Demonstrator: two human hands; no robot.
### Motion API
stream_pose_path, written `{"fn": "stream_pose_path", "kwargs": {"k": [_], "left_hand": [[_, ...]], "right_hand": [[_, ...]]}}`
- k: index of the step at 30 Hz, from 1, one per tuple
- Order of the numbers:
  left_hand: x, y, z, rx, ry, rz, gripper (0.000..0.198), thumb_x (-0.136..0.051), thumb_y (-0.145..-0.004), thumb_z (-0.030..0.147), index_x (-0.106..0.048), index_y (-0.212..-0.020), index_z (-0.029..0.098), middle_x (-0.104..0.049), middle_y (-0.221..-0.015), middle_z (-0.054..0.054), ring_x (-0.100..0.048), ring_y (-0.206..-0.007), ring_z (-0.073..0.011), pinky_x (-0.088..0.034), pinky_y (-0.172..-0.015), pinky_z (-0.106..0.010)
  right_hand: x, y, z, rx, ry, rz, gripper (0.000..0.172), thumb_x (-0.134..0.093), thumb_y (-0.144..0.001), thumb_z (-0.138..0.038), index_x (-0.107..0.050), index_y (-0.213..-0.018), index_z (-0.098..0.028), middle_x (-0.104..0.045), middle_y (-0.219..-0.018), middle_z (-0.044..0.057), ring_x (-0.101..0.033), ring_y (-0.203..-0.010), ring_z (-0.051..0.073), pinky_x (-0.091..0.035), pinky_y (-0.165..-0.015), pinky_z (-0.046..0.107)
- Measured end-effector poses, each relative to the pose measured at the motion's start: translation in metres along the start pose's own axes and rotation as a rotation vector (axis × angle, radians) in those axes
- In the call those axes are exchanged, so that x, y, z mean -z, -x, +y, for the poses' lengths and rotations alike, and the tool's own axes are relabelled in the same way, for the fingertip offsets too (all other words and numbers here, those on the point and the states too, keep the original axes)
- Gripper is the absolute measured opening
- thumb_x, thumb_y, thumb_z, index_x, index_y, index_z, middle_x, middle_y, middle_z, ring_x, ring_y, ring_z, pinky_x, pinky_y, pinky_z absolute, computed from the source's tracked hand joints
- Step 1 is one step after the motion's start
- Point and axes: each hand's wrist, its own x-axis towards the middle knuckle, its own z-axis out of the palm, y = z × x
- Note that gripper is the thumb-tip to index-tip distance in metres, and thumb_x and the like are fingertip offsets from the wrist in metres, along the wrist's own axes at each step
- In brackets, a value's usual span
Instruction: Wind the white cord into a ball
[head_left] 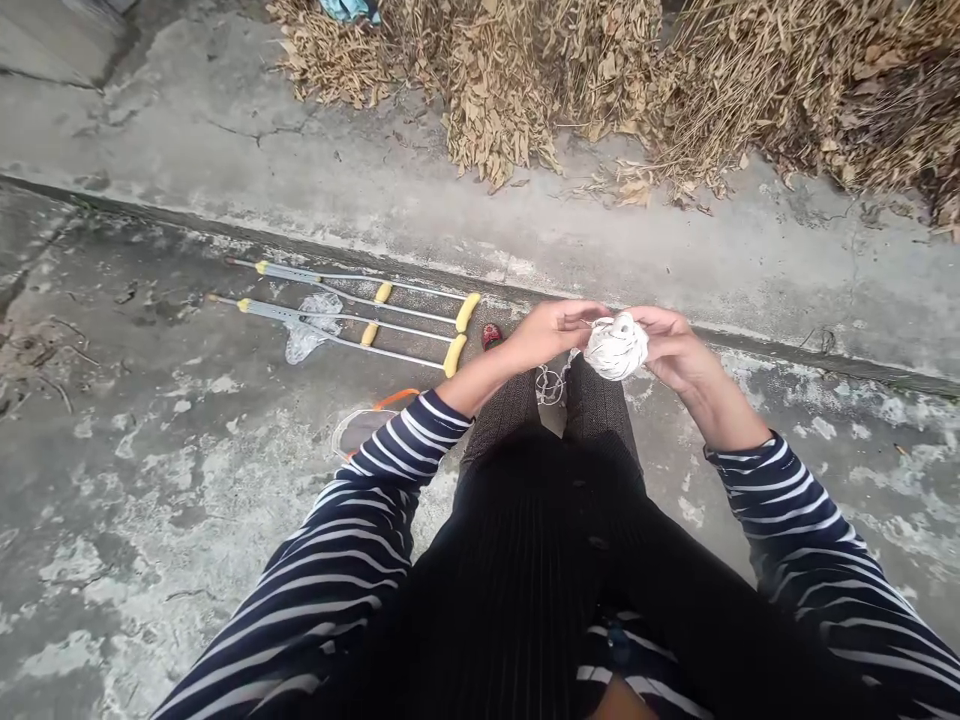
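Between my two hands, in front of my thighs, is a ball of white cord [616,347]. My right hand [675,348] grips the ball from its right side with bent fingers. On the other side my left hand [556,330] has its fingers pinched together at the ball's edge; they seem to be on the cord, but the fingertips are partly hidden. Loose white cord [551,386] hangs in loops below, between my legs.
Two crutches [360,315] with yellow pads lie on the concrete to the left, over a clear plastic bag [311,328]. A grey round thing with an orange edge [360,432] is partly behind my left sleeve. Dried plants [510,90] cover the raised ledge [450,215] ahead.
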Motion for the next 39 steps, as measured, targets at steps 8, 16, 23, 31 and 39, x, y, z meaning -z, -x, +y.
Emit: {"fn": "stream_pose_path", "kwargs": {"k": [8,16,23,31,39], "left_hand": [[0.019,-0.008,0.027,0.111,-0.191,-0.11,0.017,-0.077,-0.086,0.017,-0.074,-0.07,0.01,-0.066,-0.061,-0.004,-0.061,-0.052,-0.0098,-0.047,-0.057,-0.023],[0.031,-0.01,0.014,0.302,-0.027,-0.262,0.038,-0.078,-0.088,0.042,-0.072,-0.068,0.011,-0.07,-0.066,-0.009,-0.064,-0.055,-0.0123,-0.049,-0.054,-0.024],[0.046,-0.001,0.004,0.318,0.062,-0.29,0.043,-0.088,-0.074,0.055,-0.074,-0.074,0.015,-0.062,-0.054,-0.003,-0.05,-0.041,-0.0075,-0.034,-0.042,-0.02],[0.08,-0.003,0.004,0.308,-0.093,-0.257,0.04,-0.084,-0.077,0.051,-0.075,-0.075,0.012,-0.074,-0.074,-0.01,-0.067,-0.062,-0.013,-0.05,-0.053,-0.021],[0.127,-0.046,-0.041,0.292,-0.446,-0.007,0.026,-0.076,-0.085,0.039,-0.076,-0.082,0.013,-0.077,-0.095,-0.009,-0.07,-0.09,-0.019,-0.061,-0.08,-0.034]], "right_hand": [[0.007,0.003,-0.001,-0.015,0.084,-0.039,0.037,-0.084,-0.048,-0.01,-0.079,-0.084,-0.02,-0.081,-0.088,0.004,-0.075,-0.078,0.021,-0.06,-0.072,0.032],[0.006,0.007,-0.009,0.092,0.136,-0.038,0.034,-0.09,-0.052,-0.021,-0.079,-0.084,-0.023,-0.079,-0.118,0.005,-0.076,-0.106,0.028,-0.064,-0.085,0.04],[0.012,0.005,-0.021,0.215,0.295,0.022,0.028,-0.078,-0.069,-0.032,-0.079,-0.096,-0.023,-0.078,-0.113,0.007,-0.073,-0.112,0.03,-0.065,-0.09,0.048],[0.04,0.006,-0.039,0.393,0.292,0.064,0.036,-0.068,-0.076,-0.039,-0.069,-0.109,-0.025,-0.074,-0.113,0.01,-0.07,-0.111,0.032,-0.064,-0.091,0.053],[0.013,0.035,-0.102,0.455,-0.148,0.29,0.05,-0.064,-0.048,-0.004,-0.067,-0.091,-0.029,-0.075,-0.095,0.002,-0.068,-0.09,0.021,-0.063,-0.073,0.031]]}}
